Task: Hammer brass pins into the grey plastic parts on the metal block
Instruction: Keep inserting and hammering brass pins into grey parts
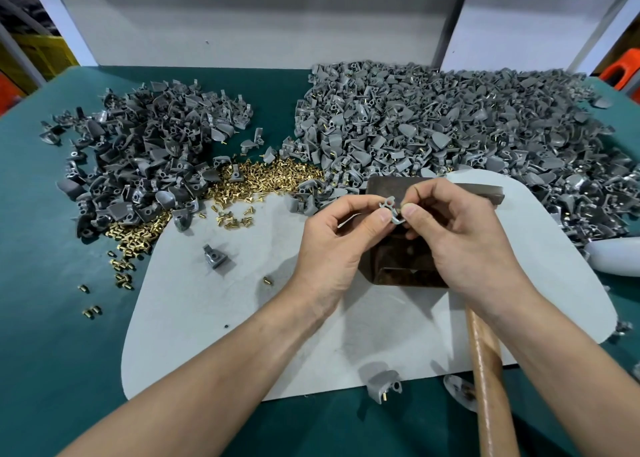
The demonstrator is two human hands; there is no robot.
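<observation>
My left hand point(341, 245) pinches a small grey plastic part point(391, 209) between thumb and fingers, above the dark metal block point(398, 269). My right hand point(464, 235) pinches at the same part from the right, with a small brass pin barely visible at its fingertips. A hammer lies under my right wrist, its wooden handle point(488, 370) running toward me and its head point(485, 190) past the block. A heap of brass pins point(256, 179) lies to the left on the table.
A dark grey pile of parts point(145, 152) sits at the left and a larger pile point(450, 124) at the right, some with pins. Loose parts point(215, 256) point(382, 385) lie on the white mat point(207, 318). A white wall stands behind the green table.
</observation>
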